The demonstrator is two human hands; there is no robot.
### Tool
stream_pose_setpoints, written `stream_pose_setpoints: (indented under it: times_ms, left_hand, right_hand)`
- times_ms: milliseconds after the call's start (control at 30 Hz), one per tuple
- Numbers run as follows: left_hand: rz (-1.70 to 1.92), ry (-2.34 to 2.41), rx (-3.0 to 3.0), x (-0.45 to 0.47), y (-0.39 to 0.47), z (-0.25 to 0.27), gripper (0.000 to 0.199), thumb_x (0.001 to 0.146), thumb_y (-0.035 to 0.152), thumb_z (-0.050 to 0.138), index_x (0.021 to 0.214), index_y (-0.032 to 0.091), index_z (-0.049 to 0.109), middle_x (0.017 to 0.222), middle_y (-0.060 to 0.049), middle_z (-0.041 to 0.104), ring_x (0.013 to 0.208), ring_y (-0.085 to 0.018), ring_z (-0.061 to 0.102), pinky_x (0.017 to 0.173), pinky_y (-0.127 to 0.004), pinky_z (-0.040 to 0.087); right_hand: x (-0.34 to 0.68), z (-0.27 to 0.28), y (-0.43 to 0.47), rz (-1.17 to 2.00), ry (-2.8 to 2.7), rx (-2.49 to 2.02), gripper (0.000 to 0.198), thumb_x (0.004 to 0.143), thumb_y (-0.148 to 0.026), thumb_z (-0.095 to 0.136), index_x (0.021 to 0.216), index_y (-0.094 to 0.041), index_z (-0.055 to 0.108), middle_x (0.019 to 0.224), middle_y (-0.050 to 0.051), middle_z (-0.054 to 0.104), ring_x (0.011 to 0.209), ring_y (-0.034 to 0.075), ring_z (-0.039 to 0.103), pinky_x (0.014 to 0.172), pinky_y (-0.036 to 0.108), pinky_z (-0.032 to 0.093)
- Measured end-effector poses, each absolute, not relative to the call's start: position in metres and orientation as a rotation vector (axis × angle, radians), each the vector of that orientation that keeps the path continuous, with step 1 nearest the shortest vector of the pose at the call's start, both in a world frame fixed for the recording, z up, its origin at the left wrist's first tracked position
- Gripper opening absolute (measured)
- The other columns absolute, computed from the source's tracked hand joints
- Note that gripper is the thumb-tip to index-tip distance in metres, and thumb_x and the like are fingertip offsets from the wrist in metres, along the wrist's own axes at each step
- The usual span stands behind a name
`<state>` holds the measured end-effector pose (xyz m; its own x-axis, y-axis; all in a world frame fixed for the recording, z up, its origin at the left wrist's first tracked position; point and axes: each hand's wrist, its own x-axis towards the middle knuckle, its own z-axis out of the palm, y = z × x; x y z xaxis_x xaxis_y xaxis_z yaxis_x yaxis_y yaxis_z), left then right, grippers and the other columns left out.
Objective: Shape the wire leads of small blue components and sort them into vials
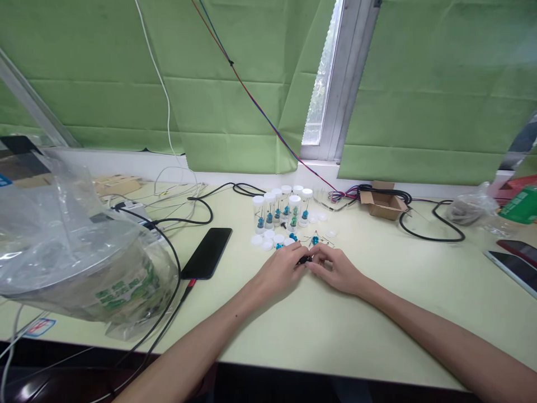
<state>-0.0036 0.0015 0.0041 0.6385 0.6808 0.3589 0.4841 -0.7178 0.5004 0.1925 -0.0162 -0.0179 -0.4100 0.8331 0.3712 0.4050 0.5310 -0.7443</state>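
My left hand [289,262] is closed round a small black piece [304,259], too small to name. My right hand [333,267] meets it from the other side, its thumb and fingers pinched at the black piece's right end. Just behind the hands lie small blue parts [315,239] with thin pins, and loose white caps [267,244]. Several clear tubes with white lids [269,210] stand upright in a cluster, blue or green parts with thin rods inside them. A small dark piece [283,225] lies among the tubes.
Left of the hands lies a black phone [207,253], with a cable beside it. A bulky plastic-wrapped tub [138,274] fills the left side. Behind are a small cardboard box [384,202] and looped black cables [436,238]; two phones [514,271] lie at the far right.
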Motion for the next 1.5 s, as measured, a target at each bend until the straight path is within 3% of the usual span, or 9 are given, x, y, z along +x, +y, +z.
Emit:
stream_pose_setpoints:
  times_ms: [267,600,700,833,900,1300,1500]
  left_hand:
    - [0.731,0.923,2.514,-0.0026,0.0017,0.0026,0.016,0.088,0.011,0.05,0.092,0.018,0.063,0.089,-0.003,0.06,0.079,-0.016,0.056,0.066,-0.027,0.041]
    - [0.749,0.907,2.498,-0.0026,0.0001,0.0022,0.014,0.089,0.014,0.049,0.086,0.018,0.062,0.087,-0.003,0.06,0.078,-0.016,0.057,0.067,-0.028,0.043]
    - [0.755,0.914,2.507,-0.0024,0.0006,0.0027,0.014,0.089,0.014,0.049,0.086,0.018,0.062,0.085,-0.003,0.059,0.077,-0.016,0.056,0.066,-0.027,0.042]
    - [0.788,0.938,2.508,-0.0027,0.0022,0.0024,0.018,0.087,0.01,0.05,0.095,0.019,0.063,0.089,-0.003,0.061,0.081,-0.017,0.057,0.068,-0.027,0.042]
    - [0.787,0.948,2.511,-0.0028,0.0028,0.0017,0.018,0.086,0.01,0.051,0.096,0.019,0.063,0.09,-0.004,0.061,0.082,-0.017,0.057,0.069,-0.028,0.042]
    - [0.752,0.944,2.524,-0.0025,0.001,0.0017,0.015,0.088,0.011,0.049,0.09,0.018,0.062,0.087,-0.003,0.059,0.078,-0.016,0.056,0.064,-0.027,0.04]
    - [0.755,0.938,2.518,-0.0022,0.0006,0.0028,0.013,0.089,0.013,0.05,0.086,0.019,0.061,0.085,-0.003,0.058,0.077,-0.016,0.055,0.064,-0.026,0.04]
  right_hand:
    - [0.193,-0.0165,-0.0154,0.725,-2.058,-1.017,0.022,0.096,-0.038,0.05,0.085,-0.021,0.057,0.068,-0.001,0.06,0.062,0.014,0.053,0.059,0.026,0.043]
    - [0.1923,-0.017,-0.013,0.636,-2.114,-1.079,0.046,0.1,-0.041,0.041,0.062,-0.019,0.053,0.058,-0.001,0.055,0.056,0.013,0.048,0.059,0.026,0.04]
    - [0.1917,-0.0174,-0.0134,0.644,-2.096,-1.1,0.042,0.1,-0.04,0.041,0.065,-0.02,0.054,0.06,-0.001,0.057,0.056,0.013,0.05,0.058,0.026,0.041]
    - [0.1916,-0.0189,-0.0143,0.692,-2.022,-1.09,0.022,0.097,-0.04,0.049,0.093,-0.021,0.06,0.063,-0.002,0.061,0.059,0.015,0.054,0.059,0.027,0.044]
    - [0.1922,-0.0197,-0.0145,0.695,-2.015,-1.062,0.021,0.095,-0.04,0.053,0.101,-0.021,0.058,0.064,-0.002,0.061,0.06,0.015,0.055,0.059,0.027,0.045]
    - [0.1929,-0.0169,-0.0148,0.747,-2.056,-1.044,0.023,0.098,-0.038,0.047,0.086,-0.021,0.059,0.065,-0.001,0.06,0.061,0.014,0.053,0.061,0.026,0.044]
    - [0.1924,-0.0171,-0.0133,0.679,-2.092,-1.071,0.037,0.1,-0.036,0.043,0.067,-0.02,0.053,0.062,-0.001,0.056,0.058,0.013,0.05,0.061,0.026,0.041]
